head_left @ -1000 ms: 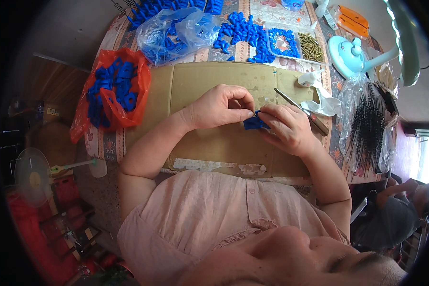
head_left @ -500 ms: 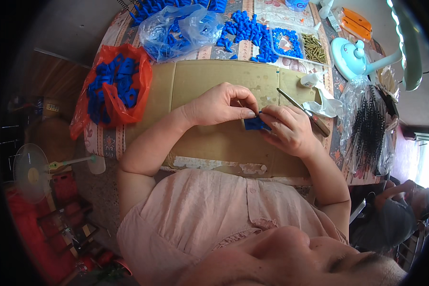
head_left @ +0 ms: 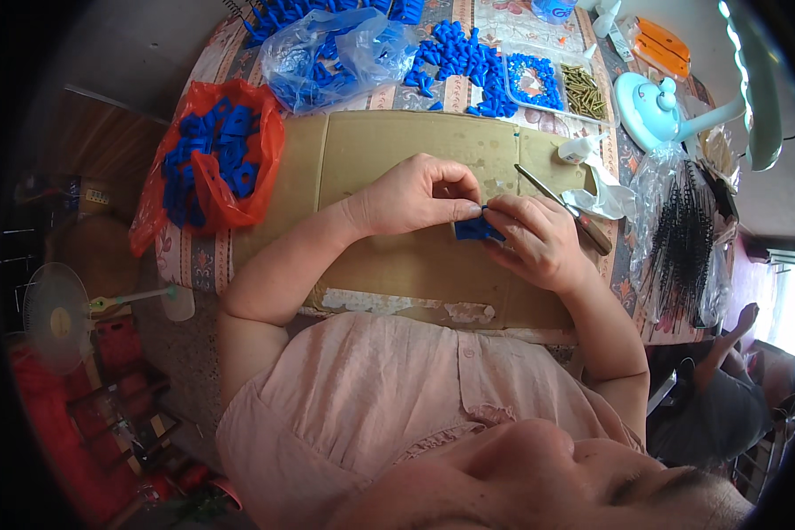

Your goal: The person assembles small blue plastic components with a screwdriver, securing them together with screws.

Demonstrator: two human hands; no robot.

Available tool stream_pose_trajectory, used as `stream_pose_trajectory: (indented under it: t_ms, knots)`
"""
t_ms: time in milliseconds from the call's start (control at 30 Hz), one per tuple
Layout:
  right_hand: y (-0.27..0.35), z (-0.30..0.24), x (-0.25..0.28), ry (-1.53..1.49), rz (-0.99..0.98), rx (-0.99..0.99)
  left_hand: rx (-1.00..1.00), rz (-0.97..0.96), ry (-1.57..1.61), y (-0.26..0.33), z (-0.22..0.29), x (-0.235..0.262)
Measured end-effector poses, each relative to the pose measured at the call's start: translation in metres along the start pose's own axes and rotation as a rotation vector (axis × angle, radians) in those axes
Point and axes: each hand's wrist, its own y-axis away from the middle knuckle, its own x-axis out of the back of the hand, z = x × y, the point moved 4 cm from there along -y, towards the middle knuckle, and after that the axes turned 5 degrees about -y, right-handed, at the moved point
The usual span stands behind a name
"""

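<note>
Head view: small blue plastic part (head_left: 479, 230), fingers of both hands pinching it

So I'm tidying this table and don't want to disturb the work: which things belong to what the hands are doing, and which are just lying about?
In use:
- small blue plastic part, pinched between left hand and right hand
- cardboard sheet under the hands

Lying about:
- red bag of blue parts
- clear bag of blue parts
- tray of brass pieces
- bag of black pieces
- desk lamp

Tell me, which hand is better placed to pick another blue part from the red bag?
Probably the left hand: the red bag lies on its side, while the right hand cradles the small blue piece.
</note>
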Motion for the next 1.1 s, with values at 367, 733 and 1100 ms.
stream_pose_trajectory:
  t_ms: [367,733,1100]
  knots:
    - [-0.0002,0.0007,0.0002,-0.001,0.006,-0.003,0.020,-0.021,0.075,-0.0004,0.0010,0.0001]
    - [-0.0003,0.0005,0.0002,-0.005,0.011,0.001,-0.013,0.002,0.108,-0.0015,0.0002,-0.0037]
    - [-0.0014,-0.0010,0.0018,0.007,0.006,0.001,-0.015,0.004,0.131,-0.0015,0.0001,-0.0044]
